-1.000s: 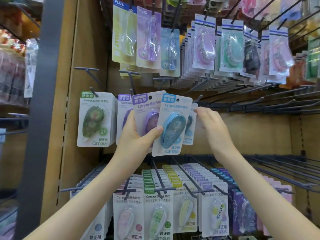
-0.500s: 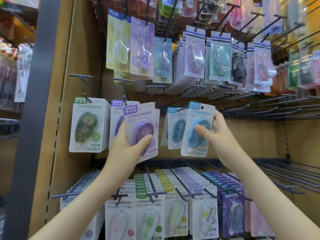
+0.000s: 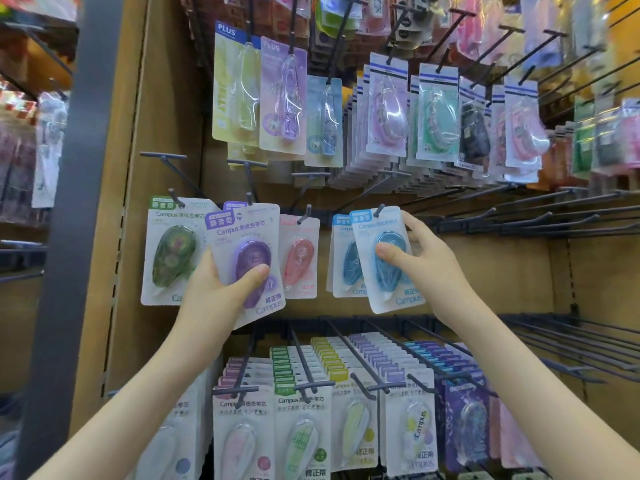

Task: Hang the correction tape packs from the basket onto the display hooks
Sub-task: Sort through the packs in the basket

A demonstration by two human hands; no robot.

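Left hand curled round a purple pack printed "Campus", thumb across its clear bubble, held in front of the display, overlapping the green pack on the far left. Right hand pinching a blue pack, likewise "Campus", top edge at a hook, covering a second blue pack. Between the two, a red pack hanging. Above, tall packs headed "PLUS"; below, crowded rows marked Campus.
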